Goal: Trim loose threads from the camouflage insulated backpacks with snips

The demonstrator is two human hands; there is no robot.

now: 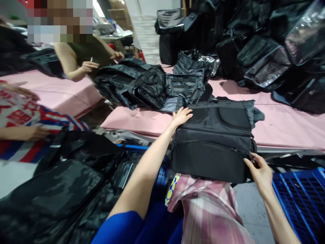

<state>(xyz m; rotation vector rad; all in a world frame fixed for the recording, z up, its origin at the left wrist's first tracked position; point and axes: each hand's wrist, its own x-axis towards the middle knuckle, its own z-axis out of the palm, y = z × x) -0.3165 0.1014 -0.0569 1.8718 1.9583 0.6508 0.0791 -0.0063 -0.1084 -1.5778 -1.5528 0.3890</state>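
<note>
A black bag (215, 139) with a mesh front panel and zippers lies at the near edge of the pink table (284, 125), partly overhanging my lap. My left hand (181, 117) rests flat and open on the bag's top left corner. My right hand (257, 171) is closed in a pinch at the bag's lower right corner, on what looks like a zipper pull or small tab. Beyond the black bag lie camouflage-patterned black bags (134, 83).
Black bags in clear plastic (266, 44) are piled at the back right. A blue crate (299, 196) stands at lower right. Dark bags (58, 189) fill the lower left. Another person's hands (88, 66) work at the far left table, and a person in a red patterned sleeve (27, 118) sits left.
</note>
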